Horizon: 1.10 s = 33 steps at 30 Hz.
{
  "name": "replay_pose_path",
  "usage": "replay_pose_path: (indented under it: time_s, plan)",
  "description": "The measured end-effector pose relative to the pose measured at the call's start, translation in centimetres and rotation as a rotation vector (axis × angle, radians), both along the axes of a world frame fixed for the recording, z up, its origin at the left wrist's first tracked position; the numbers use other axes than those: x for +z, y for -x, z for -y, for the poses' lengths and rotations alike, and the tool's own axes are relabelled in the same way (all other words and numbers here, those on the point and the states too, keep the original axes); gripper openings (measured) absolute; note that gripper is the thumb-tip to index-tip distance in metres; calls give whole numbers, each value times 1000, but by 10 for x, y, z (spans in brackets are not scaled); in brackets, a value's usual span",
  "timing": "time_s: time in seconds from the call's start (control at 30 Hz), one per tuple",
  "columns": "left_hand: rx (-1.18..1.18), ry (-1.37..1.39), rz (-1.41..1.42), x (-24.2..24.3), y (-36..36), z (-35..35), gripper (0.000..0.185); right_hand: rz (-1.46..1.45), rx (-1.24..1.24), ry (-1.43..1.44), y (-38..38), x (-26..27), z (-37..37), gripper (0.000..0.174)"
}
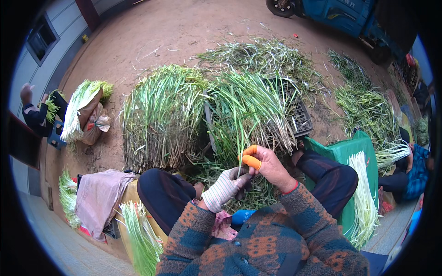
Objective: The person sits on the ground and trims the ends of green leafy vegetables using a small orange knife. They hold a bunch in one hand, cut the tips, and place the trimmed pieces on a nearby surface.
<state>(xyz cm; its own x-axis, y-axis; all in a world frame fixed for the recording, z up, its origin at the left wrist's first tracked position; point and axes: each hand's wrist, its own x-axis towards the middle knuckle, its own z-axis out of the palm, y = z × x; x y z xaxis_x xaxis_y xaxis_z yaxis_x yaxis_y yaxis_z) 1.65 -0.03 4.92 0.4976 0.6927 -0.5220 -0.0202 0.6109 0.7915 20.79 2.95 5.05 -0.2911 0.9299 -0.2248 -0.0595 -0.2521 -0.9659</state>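
Note:
My left hand (222,189), in a striped knit glove, grips the lower end of a long leafy green stalk (239,138). My right hand (271,167) is bare but for orange finger covers, and its fingers pinch at the same stalk, close to the left fingertips. The hands partly hide the stalk's end. Just beyond them, a heap of uncleaned green stalks (255,107) lies over a black plastic crate (301,115). To its left stands a larger pile of such stalks (164,120), brownish at the lower ends. Stripped leaves (260,193) cover the ground below my hands.
Pale stripped stems (362,200) lie on a green cover (340,150) at my right. Another bundle (138,234) is at my left knee, near a draped pink cloth (100,196). People sit at far left (38,114) and right (416,169). A blue vehicle (345,17) stands behind leaf litter (266,55).

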Motion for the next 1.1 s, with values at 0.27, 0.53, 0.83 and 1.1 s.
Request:
replay_pose_path:
  time_s: [0.27, 0.53, 0.83, 1.1]
  plan:
    - [627, -490, 183, 62, 55, 2, 36, 1155, -174, -487, 5, -87, -63, 33]
    - [921, -560, 305, 66, 67, -2, 34, 999, -46, -761, 15, -94, -41, 19]
    - [926, -370, 188, 14, 61, -17, 27, 618, -102, -481, 21, -66, 16, 26]
    - [746, -216, 184, -16, 33, -4, 26, 130, -133, 32, 12, -43, 25, 27]
